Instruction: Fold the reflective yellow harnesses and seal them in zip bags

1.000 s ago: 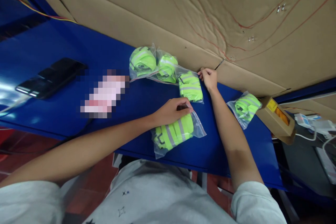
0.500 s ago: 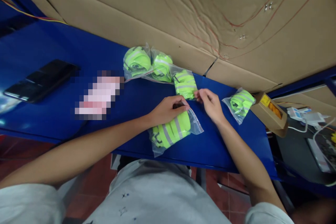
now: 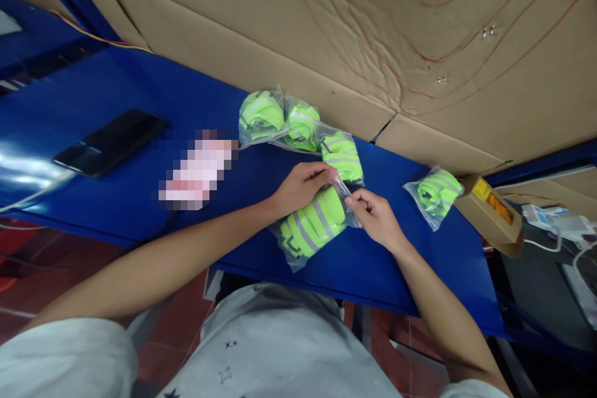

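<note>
Head camera view shows us both bare hands working on one clear plastic zip bag with a folded neon-yellow reflective band inside [image 3: 313,227]. This bag lies on the blue worktop [image 3: 116,199], near its front edge and directly before the person's body. We see the left hand [image 3: 301,185] closed on the upper edge of the bag, the fingers curled over the plastic. The right hand [image 3: 375,214] pinches the upper right corner of the same bag between thumb and fingers, so both grips are closed on it. The two hands are just beside each other, with the mouth of the bag between them.

Behind the hands, against the brown cardboard wall [image 3: 420,43], we see three more filled clear bags with yellow bands [image 3: 298,127] lying in a row and touching one another. The nearest one of them is just beside the left hand. A single filled bag [image 3: 433,193] lies apart at the right side of the worktop, near a small brown cardboard box with a yellow label [image 3: 492,214] which sits at the right end of the worktop. At the left part of the worktop a black smartphone [image 3: 109,142] lies flat, well apart from the hands. Between the phone and the bags there is a blurred pinkish object [image 3: 196,169]; we cannot tell what it is.
</note>
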